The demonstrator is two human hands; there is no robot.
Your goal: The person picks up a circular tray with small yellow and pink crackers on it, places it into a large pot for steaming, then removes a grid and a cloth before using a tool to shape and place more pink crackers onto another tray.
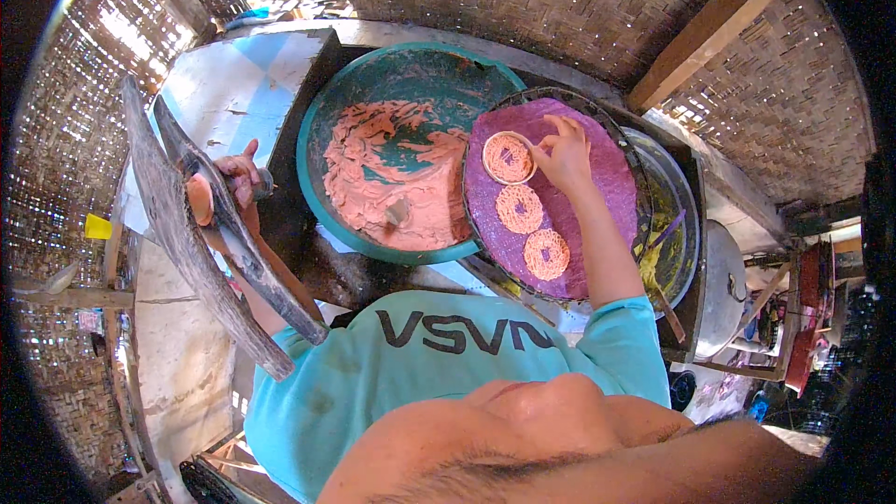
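Note:
My left hand [241, 175] is closed around a weathered wooden press [177, 196] with two long handles, held up at the left. A pink lump [199, 200], apparently dough, sits between the handles, and a small metal cylinder [264, 184] shows beside my fingers. My right hand [565, 157] pinches the rim of a pale ring mould [489, 168] lying on a purple sheet [597, 215] over a round tray. Inside the mould is a ring of pink dough strands [509, 158]. Two more strand rings [520, 209] [547, 254] lie below it, unframed.
A large green basin [313, 196] of pink dough [373, 168] stands left of the tray, with a small pale scoop-like piece [399, 213] in the dough. Right of the tray are a metal basin [689, 266] with yellow-green contents and a big metal pot [723, 289]. Woven walls enclose the counter.

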